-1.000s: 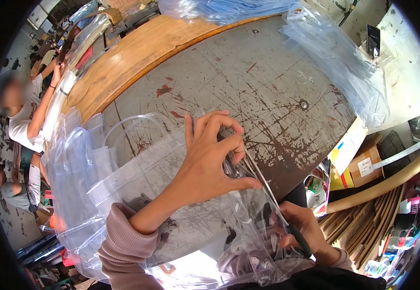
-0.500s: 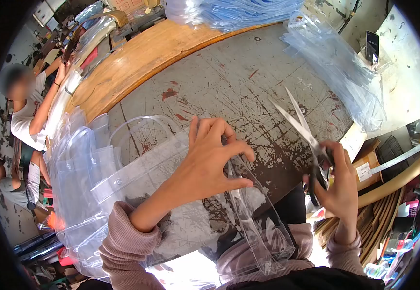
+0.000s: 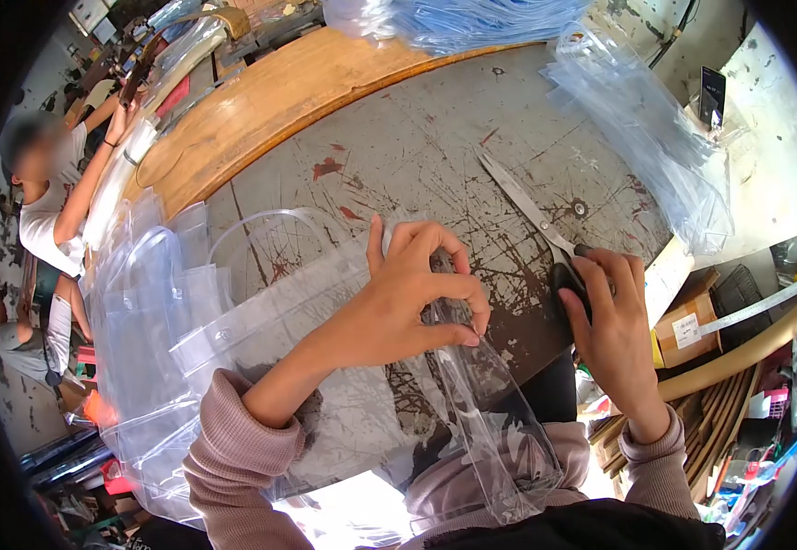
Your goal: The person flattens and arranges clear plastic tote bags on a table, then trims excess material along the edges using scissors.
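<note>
My left hand pinches the edge of a clear plastic bag that hangs over the table's near edge toward my lap. More of the clear plastic, with a looped handle, lies flat under my left forearm. Closed around the dark handles of a pair of scissors, my right hand rests over the table's right side. The scissors' blades are together and point up and left, apart from the plastic. A stack of clear bags lies at the left.
The scratched grey table has a wooden board along its far edge. Bluish plastic bags lie at the far right, near a phone. A cardboard box stands at the right. Two people are at the left.
The scissors went from the plastic at my left hand out to the right, opened, and now lie closed farther over the table. My left thumb and finger have come together on the plastic.
</note>
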Action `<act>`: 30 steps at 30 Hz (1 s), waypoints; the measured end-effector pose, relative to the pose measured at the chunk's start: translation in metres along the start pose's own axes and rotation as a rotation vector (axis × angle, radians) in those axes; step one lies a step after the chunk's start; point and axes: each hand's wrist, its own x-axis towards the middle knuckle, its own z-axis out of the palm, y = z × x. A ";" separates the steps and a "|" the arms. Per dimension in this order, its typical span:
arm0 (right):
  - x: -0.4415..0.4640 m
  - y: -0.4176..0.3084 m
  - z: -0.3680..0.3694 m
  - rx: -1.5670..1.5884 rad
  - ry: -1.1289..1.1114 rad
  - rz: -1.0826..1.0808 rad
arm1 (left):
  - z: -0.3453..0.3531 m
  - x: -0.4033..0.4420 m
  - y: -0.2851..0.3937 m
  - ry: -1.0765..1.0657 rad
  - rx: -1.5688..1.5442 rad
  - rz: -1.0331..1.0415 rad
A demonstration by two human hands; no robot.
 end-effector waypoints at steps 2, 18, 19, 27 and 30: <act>0.006 -0.002 -0.009 0.214 0.001 -0.317 | 0.000 0.000 0.000 0.000 -0.005 -0.002; 0.006 -0.011 0.006 0.311 0.032 -0.831 | 0.005 0.000 0.006 0.063 0.084 -0.004; 0.005 -0.010 0.007 0.310 0.034 -0.830 | 0.006 0.001 0.011 0.061 0.086 -0.002; 0.010 -0.007 0.011 0.328 -0.078 -0.732 | 0.039 -0.016 0.038 0.130 0.394 0.622; 0.014 -0.004 0.020 0.346 -0.090 -0.735 | 0.047 -0.023 0.036 0.028 0.420 0.526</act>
